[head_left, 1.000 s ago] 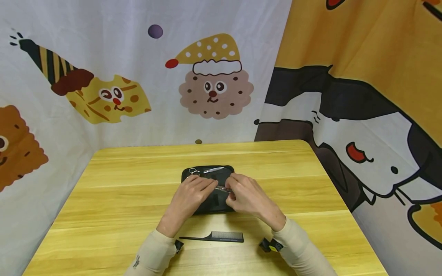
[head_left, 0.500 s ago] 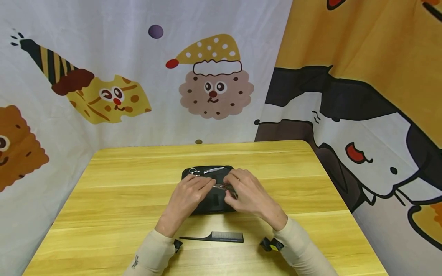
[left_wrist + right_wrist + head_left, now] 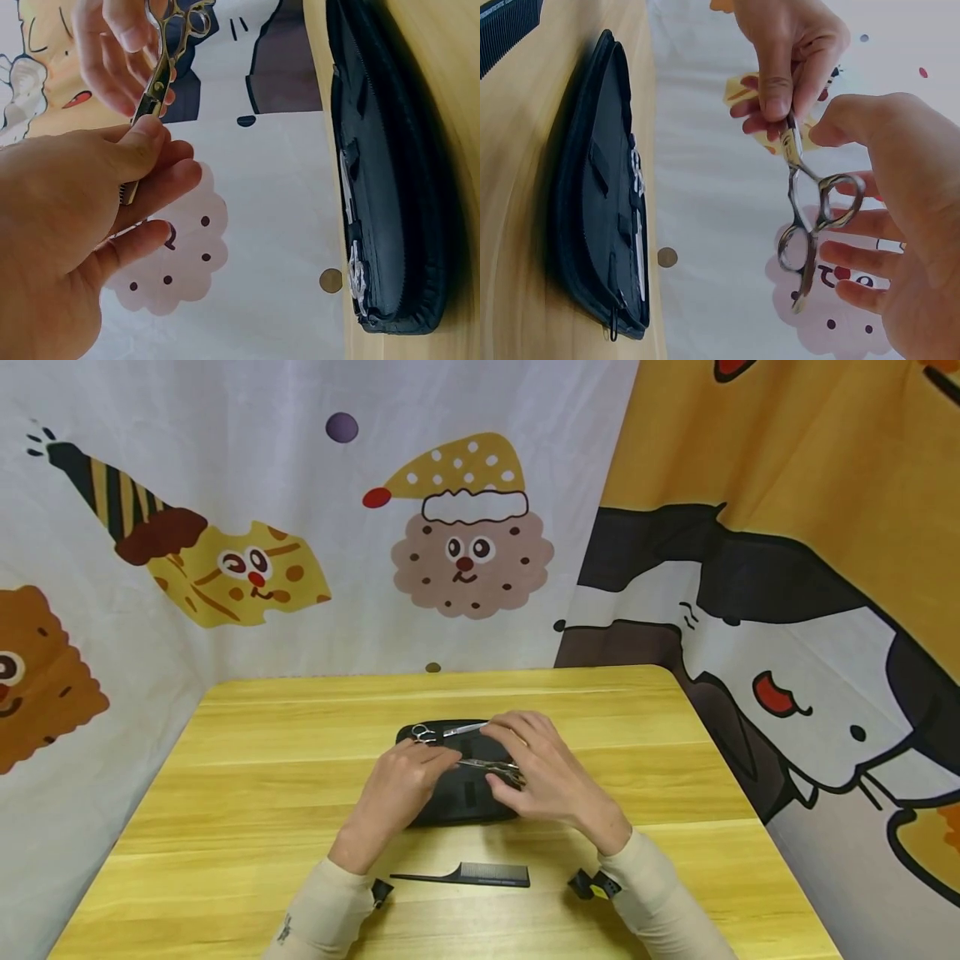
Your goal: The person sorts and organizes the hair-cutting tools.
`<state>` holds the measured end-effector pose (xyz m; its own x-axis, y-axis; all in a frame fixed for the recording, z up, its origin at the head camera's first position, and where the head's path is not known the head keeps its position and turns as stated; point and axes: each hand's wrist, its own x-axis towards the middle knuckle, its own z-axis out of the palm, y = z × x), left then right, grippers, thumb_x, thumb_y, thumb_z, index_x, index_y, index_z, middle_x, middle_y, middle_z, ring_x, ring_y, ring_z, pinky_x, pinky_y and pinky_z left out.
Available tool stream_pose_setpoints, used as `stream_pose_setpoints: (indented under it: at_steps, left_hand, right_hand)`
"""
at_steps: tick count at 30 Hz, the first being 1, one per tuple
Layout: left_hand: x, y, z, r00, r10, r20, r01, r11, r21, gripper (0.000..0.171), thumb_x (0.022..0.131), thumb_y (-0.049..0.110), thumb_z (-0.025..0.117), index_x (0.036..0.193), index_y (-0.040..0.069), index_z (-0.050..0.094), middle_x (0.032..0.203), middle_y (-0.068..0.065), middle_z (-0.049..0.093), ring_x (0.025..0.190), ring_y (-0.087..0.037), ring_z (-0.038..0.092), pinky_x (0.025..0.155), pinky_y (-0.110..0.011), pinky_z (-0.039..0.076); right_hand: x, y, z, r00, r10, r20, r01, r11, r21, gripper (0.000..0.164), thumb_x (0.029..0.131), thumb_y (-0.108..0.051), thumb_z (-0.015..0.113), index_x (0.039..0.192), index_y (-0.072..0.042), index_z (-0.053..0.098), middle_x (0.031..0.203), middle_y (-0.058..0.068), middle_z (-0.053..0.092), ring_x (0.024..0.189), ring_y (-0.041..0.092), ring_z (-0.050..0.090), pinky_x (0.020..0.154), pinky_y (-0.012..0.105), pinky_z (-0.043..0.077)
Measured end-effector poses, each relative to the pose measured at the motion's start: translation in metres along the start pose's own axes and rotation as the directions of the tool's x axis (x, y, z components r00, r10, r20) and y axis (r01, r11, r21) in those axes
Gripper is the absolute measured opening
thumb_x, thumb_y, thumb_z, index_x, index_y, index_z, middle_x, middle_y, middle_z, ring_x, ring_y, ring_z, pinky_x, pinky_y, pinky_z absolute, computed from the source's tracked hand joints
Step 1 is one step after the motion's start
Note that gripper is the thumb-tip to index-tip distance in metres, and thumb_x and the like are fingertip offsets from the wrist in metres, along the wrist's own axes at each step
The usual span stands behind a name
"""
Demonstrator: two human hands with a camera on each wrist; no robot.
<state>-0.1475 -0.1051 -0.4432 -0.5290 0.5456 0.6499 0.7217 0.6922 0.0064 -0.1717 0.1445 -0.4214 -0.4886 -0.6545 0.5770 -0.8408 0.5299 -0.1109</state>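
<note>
My left hand (image 3: 399, 787) pinches a pair of thinning scissors (image 3: 160, 84) by the blades, between thumb and fingers. A toothed blade end shows under the thumb in the left wrist view. The shiny finger loops (image 3: 842, 201) point toward my right hand (image 3: 551, 777). That hand is spread beside the loops, its thumb and fingers apart and not curled round them. Below both hands lies an unfolded black zip case (image 3: 450, 806). Another pair of scissors (image 3: 463, 729) is tucked along the case's far side.
A black tail comb (image 3: 491, 875) lies on the wooden table (image 3: 262, 793), nearer to me than the case. A cartoon-printed curtain (image 3: 277, 460) hangs behind the table and along its sides.
My right hand has loosened from the scissor handles, its fingers spreading and moving slightly up and right. The left hand has shifted slightly left, still pinching the blades, and more of the scissors shows.
</note>
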Motion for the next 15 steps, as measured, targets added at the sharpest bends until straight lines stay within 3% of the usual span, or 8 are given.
stream_pose_setpoints:
  at_steps: [8, 15]
  left_hand:
    - [-0.0017, 0.0002, -0.0067, 0.993, -0.115, 0.04, 0.12, 0.977, -0.178, 0.009, 0.087, 0.008, 0.081, 0.096, 0.009, 0.084, 0.088, 0.001, 0.08, 0.075, -0.01, 0.071, 0.058, -0.03, 0.052]
    - [0.0, 0.0006, -0.0098, 0.984, -0.179, 0.013, 0.175, 0.942, -0.287, 0.005, 0.087, 0.007, 0.08, 0.088, 0.006, 0.085, 0.078, 0.0, 0.079, 0.061, -0.006, 0.066, 0.054, -0.028, 0.057]
  right_hand:
    - [0.0015, 0.0053, -0.0011, 0.997, -0.031, -0.066, 0.034, 0.999, 0.038, 0.058, 0.079, -0.03, 0.077, 0.128, -0.001, 0.066, 0.127, 0.015, 0.065, 0.122, 0.032, 0.052, 0.109, 0.055, 0.039]
    - [0.0038, 0.0085, -0.0026, 0.988, -0.087, -0.129, 0.097, 0.993, 0.068, 0.059, 0.077, -0.029, 0.077, 0.129, -0.001, 0.066, 0.13, 0.014, 0.063, 0.124, 0.035, 0.052, 0.109, 0.058, 0.039]
